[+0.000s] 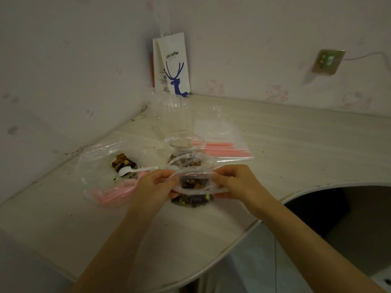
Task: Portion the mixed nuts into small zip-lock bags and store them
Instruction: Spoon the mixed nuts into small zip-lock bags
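Observation:
A small zip-lock bag [193, 192] holding mixed nuts stands on the table, its mouth spread open. My left hand [153, 185] pinches the left end of its rim and my right hand [237, 182] pinches the right end. Behind it stand two more small bags: one with nuts [190, 162] and one that looks nearly empty [184, 141]. To the left lies a large clear bag [99, 163] with a pink zip; a small heap of nuts [122, 162] and a white plastic spoon [135, 170] rest on it.
A stack of flat empty zip-lock bags with pink strips [222, 149] lies behind right. A white coffee paper bag [173, 66] stands in the wall corner. The table's curved front edge [243, 233] drops off near my right forearm. Crumbs dot the tabletop.

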